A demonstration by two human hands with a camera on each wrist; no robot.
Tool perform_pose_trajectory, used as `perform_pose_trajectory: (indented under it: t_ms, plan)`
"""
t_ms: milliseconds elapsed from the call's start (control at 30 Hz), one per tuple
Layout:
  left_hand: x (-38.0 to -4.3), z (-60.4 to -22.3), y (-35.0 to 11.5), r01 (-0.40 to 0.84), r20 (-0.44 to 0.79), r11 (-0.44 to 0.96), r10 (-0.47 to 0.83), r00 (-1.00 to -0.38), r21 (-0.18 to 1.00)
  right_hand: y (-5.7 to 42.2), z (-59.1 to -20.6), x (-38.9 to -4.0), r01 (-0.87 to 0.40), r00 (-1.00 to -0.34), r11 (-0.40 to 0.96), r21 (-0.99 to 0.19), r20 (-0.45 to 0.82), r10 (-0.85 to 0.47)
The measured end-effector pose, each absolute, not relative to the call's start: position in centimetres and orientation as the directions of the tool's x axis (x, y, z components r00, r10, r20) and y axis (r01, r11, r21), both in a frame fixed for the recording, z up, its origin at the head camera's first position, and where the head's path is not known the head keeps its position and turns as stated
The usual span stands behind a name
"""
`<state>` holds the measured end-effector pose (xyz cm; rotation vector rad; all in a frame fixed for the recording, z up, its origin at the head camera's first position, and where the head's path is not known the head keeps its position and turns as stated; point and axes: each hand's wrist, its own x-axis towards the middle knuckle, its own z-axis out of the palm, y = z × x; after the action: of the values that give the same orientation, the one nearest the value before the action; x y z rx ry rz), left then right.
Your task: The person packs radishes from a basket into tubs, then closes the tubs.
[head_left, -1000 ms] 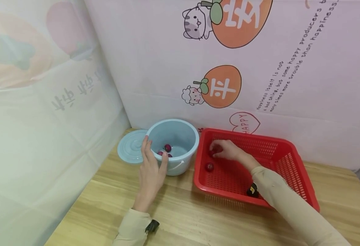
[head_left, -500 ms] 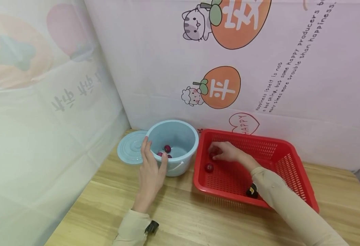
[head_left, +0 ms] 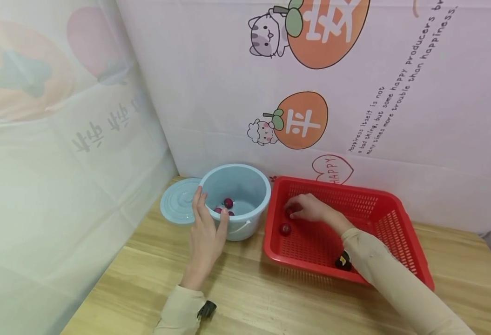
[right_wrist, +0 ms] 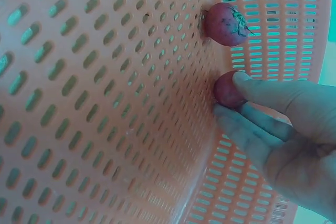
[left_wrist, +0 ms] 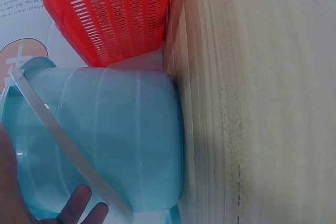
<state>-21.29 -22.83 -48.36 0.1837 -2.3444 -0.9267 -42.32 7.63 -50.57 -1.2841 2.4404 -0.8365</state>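
Note:
In the head view, my left hand (head_left: pixel 205 235) lies against the near left side of a light blue bucket (head_left: pixel 238 228), fingers fairly straight and thumb by the rim. Several dark red radishes (head_left: pixel 228 203) lie inside the bucket. My right hand (head_left: pixel 310 208) reaches into the far left corner of a red plastic basket (head_left: pixel 272 242). Seen from the right wrist, its thumb and fingers pinch a radish (right_wrist: pixel 229 89) close to the basket's floor. Another radish (right_wrist: pixel 227 24), with a green stem tuft, lies just beside it.
The bucket's light blue lid (head_left: pixel 179 201) lies on the wooden table (head_left: pixel 245 284), left of the bucket. A white bucket handle (left_wrist: pixel 65 142) hangs down the outer wall. Behind everything hangs a printed cloth (head_left: pixel 220 93). The basket stands close to the bucket's right side.
Little differs. My right hand stays at the far left corner of the basket, its fingers around the radish; my left hand keeps its place at the bucket.

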Motion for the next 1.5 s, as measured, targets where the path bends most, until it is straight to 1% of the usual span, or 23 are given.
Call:
perform_pose_trajectory:
  t_ms: [33,167,267,367,567,667,900,967,1100,1367,1433,1500]
  plan:
    - [-21.3,-48.3,-22.8,0.089,0.487,0.746,-0.334,-0.807,0.660,7.5,-49.9,-41.9,-0.665,-0.576,0.446,-0.599,0.032,-0.817]
    - [-21.3,-48.2,-22.8,0.083,0.479,0.744,-0.337,-0.811,0.663,7.0,-47.9,-40.7,-0.631,-0.612,0.490,-0.601,-0.002,-0.791]
    - [-21.3,-48.2,-22.8,0.073,0.465,0.740,-0.340,-0.818,0.669,6.6,-46.6,-40.1,-0.586,-0.636,0.513,-0.627,-0.036,-0.771]
    - [-21.3,-48.2,-22.8,0.071,0.460,0.736,-0.342,-0.820,0.674,6.3,-45.5,-39.8,-0.553,-0.647,0.517,-0.653,-0.054,-0.761]
    - [-21.3,-48.2,-22.8,0.073,0.467,0.736,-0.348,-0.813,0.673,6.4,-43.9,-39.9,-0.441,-0.678,0.491,-0.751,-0.079,-0.731]
    - [-21.4,-48.2,-22.9,0.072,0.472,0.738,-0.350,-0.809,0.671,6.6,-43.4,-40.0,-0.385,-0.691,0.464,-0.798,-0.084,-0.718]
    - [-21.4,-48.3,-22.9,0.073,0.476,0.740,-0.350,-0.806,0.668,7.1,-42.2,-39.8,-0.207,-0.754,0.388,-0.898,-0.106,-0.648]
    - [-21.3,-48.3,-22.9,0.076,0.477,0.740,-0.348,-0.807,0.668,7.2,-42.0,-39.8,-0.170,-0.763,0.356,-0.919,-0.106,-0.637]
    - [-21.2,-48.2,-22.9,0.076,0.473,0.740,-0.344,-0.811,0.669,7.1,-41.8,-39.8,-0.140,-0.763,0.310,-0.940,-0.097,-0.639]
    - [-21.1,-48.2,-22.8,0.071,0.471,0.741,-0.347,-0.811,0.668,6.8,-41.1,-39.4,-0.143,-0.750,0.241,-0.960,-0.054,-0.660]
    - [-21.1,-48.2,-22.8,0.070,0.474,0.745,-0.346,-0.810,0.664,6.7,-40.9,-39.2,-0.130,-0.750,0.197,-0.972,-0.034,-0.661]
    - [-21.1,-48.2,-22.7,0.074,0.480,0.747,-0.344,-0.807,0.661,6.4,-40.7,-38.9,-0.088,-0.750,0.126,-0.988,-0.017,-0.661]
